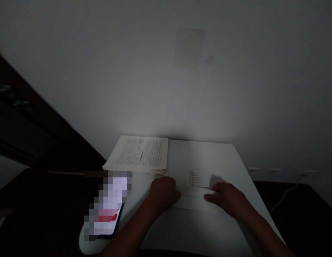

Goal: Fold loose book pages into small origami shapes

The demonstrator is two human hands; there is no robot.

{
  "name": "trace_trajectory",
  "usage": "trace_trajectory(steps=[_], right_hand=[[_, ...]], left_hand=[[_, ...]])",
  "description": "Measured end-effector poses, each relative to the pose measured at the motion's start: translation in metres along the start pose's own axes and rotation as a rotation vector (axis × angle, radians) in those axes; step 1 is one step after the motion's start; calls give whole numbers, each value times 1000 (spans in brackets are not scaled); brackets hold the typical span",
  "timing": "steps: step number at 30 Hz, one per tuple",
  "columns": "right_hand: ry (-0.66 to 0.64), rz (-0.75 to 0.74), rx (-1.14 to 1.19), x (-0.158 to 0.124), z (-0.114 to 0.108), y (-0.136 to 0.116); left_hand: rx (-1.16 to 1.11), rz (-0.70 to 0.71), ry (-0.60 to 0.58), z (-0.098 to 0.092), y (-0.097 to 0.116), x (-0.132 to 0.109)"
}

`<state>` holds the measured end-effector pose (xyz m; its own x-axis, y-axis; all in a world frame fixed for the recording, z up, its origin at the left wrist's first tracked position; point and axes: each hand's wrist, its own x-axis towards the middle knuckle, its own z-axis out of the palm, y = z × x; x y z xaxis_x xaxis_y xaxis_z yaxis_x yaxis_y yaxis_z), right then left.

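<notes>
A partly folded sheet of printed paper (192,200) lies on the white table in front of me. Its top narrows to a point with lines of print showing, and a plain pale band crosses below. My left hand (164,191) is closed at the left end of the band, fingers curled and thumb on the paper. At the other end, my right hand (226,198) pinches the band's edge between thumb and fingers. Dim light hides the exact folds under the fingers.
A stack of printed sheets (141,155) lies at the table's back left. A phone (110,207), partly pixelated, rests along the left edge of the white table (208,153). Behind it rises a pale wall (144,85). A dark door (34,121) stands left; a cable (285,194) hangs right.
</notes>
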<state>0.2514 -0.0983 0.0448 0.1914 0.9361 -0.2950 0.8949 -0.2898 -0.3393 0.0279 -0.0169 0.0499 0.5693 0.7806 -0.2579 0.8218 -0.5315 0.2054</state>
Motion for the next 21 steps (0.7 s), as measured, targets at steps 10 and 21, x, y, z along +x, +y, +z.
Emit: trace_trajectory(steps=[10,21], right_hand=[[-13,-15,-1,1,1,3],[124,-58,79,19,7,0]], left_hand=[[-29,-19,-27,-2,-2,-3],[-126,-113,320,22,-10,6]])
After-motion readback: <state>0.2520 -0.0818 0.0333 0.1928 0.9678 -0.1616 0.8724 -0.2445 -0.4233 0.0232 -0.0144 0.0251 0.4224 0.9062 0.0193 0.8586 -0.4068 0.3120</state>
